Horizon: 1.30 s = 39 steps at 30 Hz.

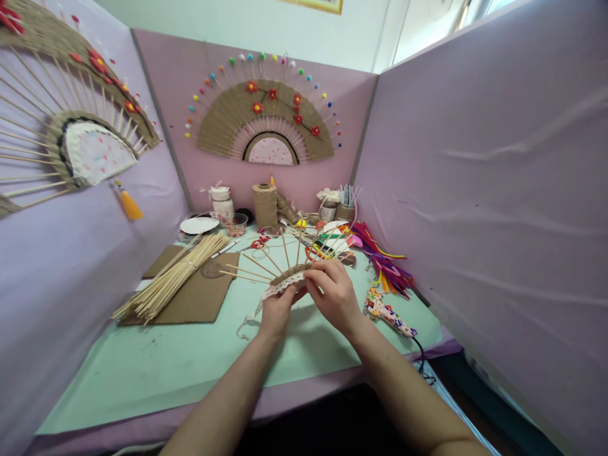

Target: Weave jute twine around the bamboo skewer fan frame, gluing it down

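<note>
Between my hands is a small fan frame point(287, 273), a half-round base wound with brown twine, with thin wooden sticks point(268, 258) spreading out from it. White lace trim point(273, 289) runs along its inner edge, and a loose tail of it hangs down at the left. My left hand point(278, 309) grips the base from below, its fingertips partly hidden behind it. At the right end of the base, my right hand point(332, 291) pinches the edge near the lace with thumb and fingers. The frame is held up over the table.
A bundle of wooden sticks point(183, 275) lies on brown cardboard point(209, 297) at the left. To the right are a patterned glue gun point(387, 313) and colourful pipe cleaners point(384, 259). Twine spool point(265, 206), white jar point(221, 204) and scissors stand or lie behind. Finished fans point(270, 120) hang on the partitions.
</note>
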Available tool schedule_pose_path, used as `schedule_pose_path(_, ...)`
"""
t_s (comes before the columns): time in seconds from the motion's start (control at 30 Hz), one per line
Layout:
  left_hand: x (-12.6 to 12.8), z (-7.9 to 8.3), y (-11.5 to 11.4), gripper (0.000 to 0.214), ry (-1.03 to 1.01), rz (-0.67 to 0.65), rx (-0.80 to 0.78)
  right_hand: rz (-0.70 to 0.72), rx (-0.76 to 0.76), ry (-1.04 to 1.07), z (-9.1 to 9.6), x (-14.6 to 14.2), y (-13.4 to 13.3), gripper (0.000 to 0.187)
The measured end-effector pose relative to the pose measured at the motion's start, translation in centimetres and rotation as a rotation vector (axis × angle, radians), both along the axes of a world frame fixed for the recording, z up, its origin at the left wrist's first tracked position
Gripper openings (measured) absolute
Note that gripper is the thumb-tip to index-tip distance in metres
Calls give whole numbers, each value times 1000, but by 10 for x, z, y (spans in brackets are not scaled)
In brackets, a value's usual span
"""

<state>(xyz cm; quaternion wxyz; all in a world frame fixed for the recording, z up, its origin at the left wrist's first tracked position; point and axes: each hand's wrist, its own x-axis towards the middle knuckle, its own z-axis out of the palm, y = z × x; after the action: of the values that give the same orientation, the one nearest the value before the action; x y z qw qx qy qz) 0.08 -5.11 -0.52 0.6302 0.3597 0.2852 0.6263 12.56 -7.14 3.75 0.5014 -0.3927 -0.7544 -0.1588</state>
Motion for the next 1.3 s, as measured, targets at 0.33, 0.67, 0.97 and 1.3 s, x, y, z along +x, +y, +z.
schedule_pose_path(0.33,3,-5,-2,39,29,-39,-16,-50,-102,197,-9,-12,-7,12)
schedule_pose_path(0.67,0,1,1,39,-140,43,-134,54,-36,203,-17,-5,-20,35)
schedule_pose_path(0.97,-2,8,-2,35,-234,-53,-157,-63,36,119,-28,-4,-11,26)
schedule_pose_path(1.3,-1,-3,-3,39,-210,-176,-126,-104,-14,62,-14,12,-1,10)
